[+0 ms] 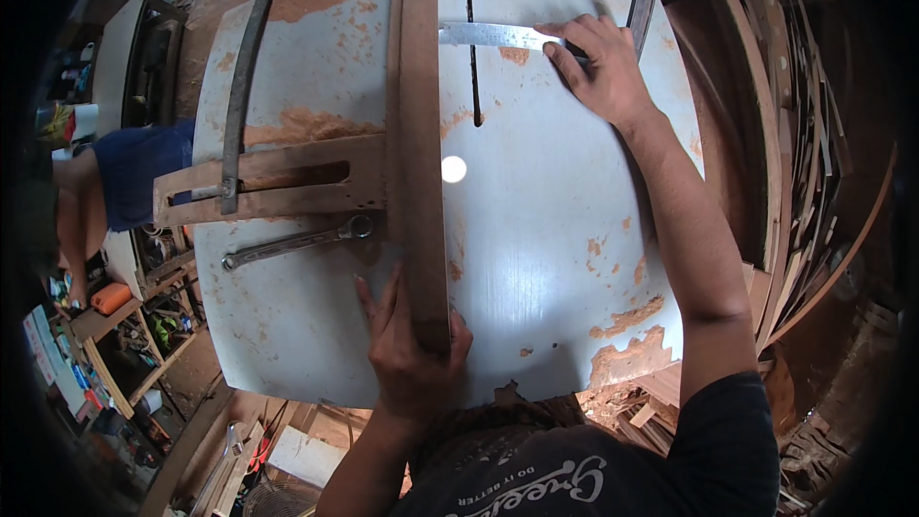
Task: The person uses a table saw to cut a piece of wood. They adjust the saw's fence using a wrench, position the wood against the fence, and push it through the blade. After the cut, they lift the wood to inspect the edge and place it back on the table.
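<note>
Wooden beam [416, 153] in left hand [410, 362]; metal ruler [498, 34] under right hand [609, 65].

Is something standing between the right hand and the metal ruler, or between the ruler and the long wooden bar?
Nothing visible stands in the way. The right hand holds the metal ruler, whose left end appears to reach the wooden bar; the dark slot runs beneath the ruler.

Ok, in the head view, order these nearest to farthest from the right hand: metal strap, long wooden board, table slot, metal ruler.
1. Metal ruler: gripped by the right hand.
2. Table slot: left of the hand, crossed by the ruler.
3. Long wooden board: farther left.
4. Metal strap: left beyond the board.
</note>
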A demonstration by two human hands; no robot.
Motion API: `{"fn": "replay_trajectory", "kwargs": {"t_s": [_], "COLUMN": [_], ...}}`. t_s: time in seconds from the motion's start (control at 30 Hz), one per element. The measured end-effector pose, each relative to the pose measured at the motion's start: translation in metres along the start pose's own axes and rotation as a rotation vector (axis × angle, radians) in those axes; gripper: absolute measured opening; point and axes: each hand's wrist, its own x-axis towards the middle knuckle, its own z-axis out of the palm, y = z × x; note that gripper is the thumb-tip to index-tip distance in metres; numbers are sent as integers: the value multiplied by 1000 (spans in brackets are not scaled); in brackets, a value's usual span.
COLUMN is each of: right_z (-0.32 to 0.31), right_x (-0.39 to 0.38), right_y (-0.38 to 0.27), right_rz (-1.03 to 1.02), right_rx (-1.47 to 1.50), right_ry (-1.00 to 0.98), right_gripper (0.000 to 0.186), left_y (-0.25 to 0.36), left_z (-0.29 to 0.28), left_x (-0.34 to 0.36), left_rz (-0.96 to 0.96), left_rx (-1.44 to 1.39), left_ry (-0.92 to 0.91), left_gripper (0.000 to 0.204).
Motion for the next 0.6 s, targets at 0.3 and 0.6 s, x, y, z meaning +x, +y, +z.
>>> {"fn": "replay_trajectory", "kwargs": {"t_s": [0.3,0.6], "right_z": [-1,-1], "right_x": [-1,-1], "right_y": [-1,-2], "right_rz": [1,27], "right_rx": [1,39], "right_ry": [-22,-48], "right_gripper": [26,22], "left_y": [2,1], "left_z": [-1,1], "left_x": [-1,-5], "left_rz": [-28,-36], "left_rx": [-7,-10], "left_ry": [-18,-28], "left_gripper": [78,79]}}
